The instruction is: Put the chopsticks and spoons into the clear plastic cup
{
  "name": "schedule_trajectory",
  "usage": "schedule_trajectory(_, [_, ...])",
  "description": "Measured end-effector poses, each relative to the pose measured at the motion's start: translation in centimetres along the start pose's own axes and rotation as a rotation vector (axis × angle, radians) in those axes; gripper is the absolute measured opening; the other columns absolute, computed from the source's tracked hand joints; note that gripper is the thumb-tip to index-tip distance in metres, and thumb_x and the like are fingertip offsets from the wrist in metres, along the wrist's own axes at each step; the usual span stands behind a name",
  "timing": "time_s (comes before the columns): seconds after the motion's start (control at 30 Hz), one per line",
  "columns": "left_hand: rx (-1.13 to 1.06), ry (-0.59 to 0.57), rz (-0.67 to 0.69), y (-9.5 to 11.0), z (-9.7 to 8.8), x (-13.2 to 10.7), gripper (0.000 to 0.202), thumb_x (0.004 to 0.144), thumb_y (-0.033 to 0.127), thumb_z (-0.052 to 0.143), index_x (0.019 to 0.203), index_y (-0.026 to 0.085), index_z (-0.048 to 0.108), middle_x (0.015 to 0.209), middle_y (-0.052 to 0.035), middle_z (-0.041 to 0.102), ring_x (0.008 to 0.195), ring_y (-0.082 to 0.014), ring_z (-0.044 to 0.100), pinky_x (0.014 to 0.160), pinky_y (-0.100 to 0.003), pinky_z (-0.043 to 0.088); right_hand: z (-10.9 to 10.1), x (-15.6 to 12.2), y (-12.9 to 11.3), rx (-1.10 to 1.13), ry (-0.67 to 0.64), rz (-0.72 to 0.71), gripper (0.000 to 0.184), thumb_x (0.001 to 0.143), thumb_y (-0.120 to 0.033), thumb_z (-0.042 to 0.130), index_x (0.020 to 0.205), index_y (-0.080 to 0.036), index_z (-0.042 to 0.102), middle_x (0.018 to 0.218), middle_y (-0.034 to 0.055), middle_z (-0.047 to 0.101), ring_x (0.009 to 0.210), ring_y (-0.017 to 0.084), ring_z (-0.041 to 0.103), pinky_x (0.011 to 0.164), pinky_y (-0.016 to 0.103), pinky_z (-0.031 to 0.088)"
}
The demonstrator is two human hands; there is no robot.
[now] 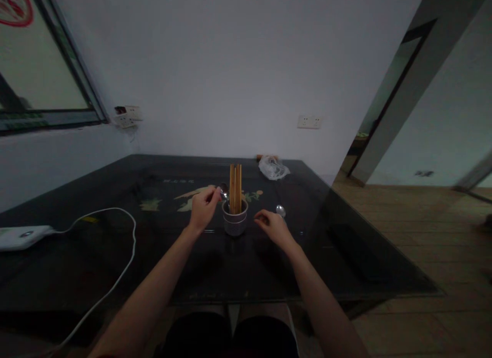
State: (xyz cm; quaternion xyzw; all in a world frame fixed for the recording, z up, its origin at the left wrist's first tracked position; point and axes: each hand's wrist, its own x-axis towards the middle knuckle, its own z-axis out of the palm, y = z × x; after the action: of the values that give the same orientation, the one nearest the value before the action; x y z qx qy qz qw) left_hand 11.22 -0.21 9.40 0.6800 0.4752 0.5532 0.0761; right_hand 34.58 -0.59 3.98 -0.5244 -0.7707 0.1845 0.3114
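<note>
A round cup (235, 225) stands on the dark table with several wooden chopsticks (236, 189) upright in it. At the cup's left rim, my left hand (204, 206) is closed in a pinch on a metal spoon (224, 190). The spoon's lower part reaches down into the cup, bowl end up. To the right of the cup and apart from it, my right hand (273, 226) has its fingers curled together. Whether anything is in them is hidden. Just beyond that hand a second metal spoon (280, 211) lies on the table, its handle mostly out of sight.
Toward the back of the table (154, 276) lies a crumpled clear plastic bag (273, 168). A white device (25, 237) with a white cable (134, 240) occupies the left side. On the right is a dark flat object (357, 250). Behind the table rises a wall.
</note>
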Motion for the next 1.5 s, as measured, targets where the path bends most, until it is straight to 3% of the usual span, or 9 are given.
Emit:
schedule_trajectory(0.1, [-0.004,-0.062,0.02,-0.1,-0.6,-0.9,0.039,0.088,0.037,0.042,0.054,0.017,0.047,0.05,0.0026,0.041,0.051,-0.0107,0.04,0.054,-0.024,0.029,0.0,0.2,0.4,0.01,0.023,0.005,0.017,0.081,-0.03,0.056,0.09,-0.019,0.066,0.069,0.0009,0.064,0.065,0.014,0.057,0.06,0.023,0.038])
schedule_trajectory(0.23, [-0.084,-0.031,-0.111,-2.7,-0.3,-2.1,0.039,0.087,0.038,0.042,0.054,0.018,0.044,0.051,0.0031,0.039,0.05,-0.0106,0.039,0.052,-0.023,0.029,-1.1,0.5,1.5,0.042,0.131,0.072,0.019,0.082,-0.033,0.054,0.087,-0.019,0.067,0.073,0.0018,0.066,0.069,0.014,0.06,0.063,0.023,0.041])
schedule_trajectory(0.43, [-0.224,-0.198,-0.303,-7.0,2.1,-3.2,0.032,0.082,0.045,0.048,0.065,0.018,0.049,0.058,0.0027,0.047,0.057,-0.0127,0.047,0.055,-0.023,0.035,-4.3,-0.1,3.9,-0.179,0.3,0.423,0.021,0.083,-0.035,0.052,0.087,-0.021,0.067,0.082,0.0054,0.069,0.077,0.018,0.063,0.062,0.025,0.041])
schedule_trajectory(0.53, [-0.368,-0.294,-0.409,-7.2,3.0,-3.6,0.035,0.081,0.05,0.05,0.091,0.018,0.058,0.089,-0.004,0.062,0.082,-0.0171,0.058,0.068,-0.027,0.044,-4.9,-0.6,4.7,-0.312,0.233,0.552,0.021,0.081,-0.035,0.054,0.089,-0.022,0.068,0.087,0.0083,0.069,0.083,0.021,0.064,0.063,0.026,0.041])
schedule_trajectory(0.63, [-0.533,-0.387,-0.489,-6.9,3.3,-3.9,0.046,0.083,0.054,0.046,0.114,0.021,0.055,0.119,-0.0084,0.058,0.108,-0.0214,0.054,0.08,-0.031,0.047,-4.6,-0.7,5.1,-0.386,0.119,0.591,0.022,0.081,-0.037,0.056,0.089,-0.021,0.069,0.092,0.0113,0.069,0.087,0.024,0.064,0.065,0.028,0.042])
schedule_trajectory(0.77, [-0.641,-0.488,-0.555,-6.9,3.2,-4.1,0.051,0.084,0.057,0.045,0.122,0.024,0.052,0.13,-0.0098,0.052,0.119,-0.0248,0.05,0.086,-0.035,0.046,-4.0,-0.6,5.1,-0.422,0.014,0.613,0.021,0.079,-0.037,0.058,0.089,-0.021,0.067,0.094,0.0119,0.068,0.09,0.026,0.064,0.068,0.03,0.044])
schedule_trajectory(0.93, [-0.696,-0.618,-0.475,-6.8,2.9,-4.1,0.053,0.081,0.052,0.055,0.125,0.023,0.049,0.135,-0.0107,0.049,0.124,-0.0255,0.046,0.099,-0.04,0.04,-3.7,-0.5,5.1,-0.47,-0.03,0.622,0.022,0.078,-0.036,0.058,0.091,-0.019,0.065,0.101,0.0136,0.066,0.094,0.029,0.063,0.07,0.033,0.045])
schedule_trajectory(1.07, [-0.706,-0.649,-0.428,-6.6,3.3,-4.3,0.076,0.065,0.039,0.076,0.131,0.02,0.043,0.136,-0.0146,0.047,0.122,-0.0292,0.049,0.103,-0.046,0.037,-3.3,-0.4,5.3,-0.488,-0.034,0.627,0.024,0.079,-0.036,0.057,0.094,-0.019,0.064,0.102,0.0138,0.066,0.096,0.029,0.063,0.07,0.033,0.045])
schedule_trajectory(1.5, [-0.503,-0.497,-0.352,-5.5,4.7,-5.3,0.085,0.057,0.028,0.08,0.13,0.016,0.04,0.132,-0.0166,0.05,0.121,-0.0285,0.05,0.104,-0.046,0.037,-3.7,-0.1,6.5,-0.435,0.073,0.707,0.019,0.079,-0.025,0.053,0.09,-0.016,0.066,0.098,0.0172,0.067,0.093,0.03,0.065,0.07,0.034,0.046])
